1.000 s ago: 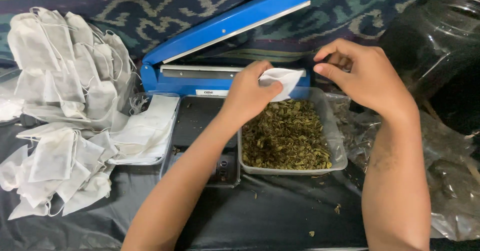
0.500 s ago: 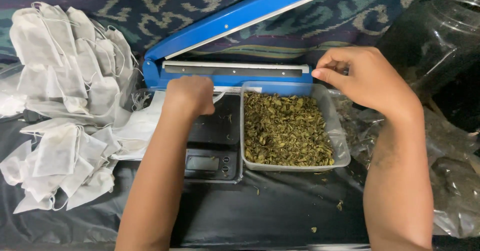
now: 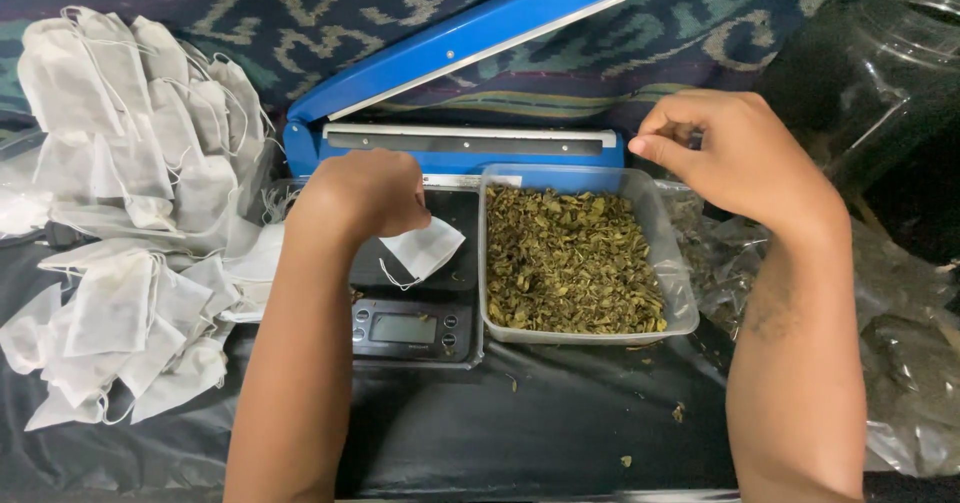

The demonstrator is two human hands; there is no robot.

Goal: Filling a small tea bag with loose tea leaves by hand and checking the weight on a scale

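- My left hand [image 3: 365,193] and forearm show bare: no sleeve, glove, ring or watch.
- My right hand [image 3: 735,153] likewise; a faint dark smudge marks its forearm.

Your left hand [image 3: 365,195] holds a small white filter sachet [image 3: 425,249] by its upper edge; it hangs tilted over the dark platform of the scale [image 3: 410,293], its thin string looping below. At the front of that scale sits a small rectangular grey screen [image 3: 402,328], with round buttons just beside it on the right. To your left lies a heap of white sachets [image 3: 130,213] with strings, some flat, some plump. On the front of the blue heat sealer [image 3: 460,93] is a narrow white label [image 3: 452,179], partly hidden behind the clear plastic tub [image 3: 682,308] of dried green leaves. At your far right lies a crumpled clear plastic bag [image 3: 900,383].
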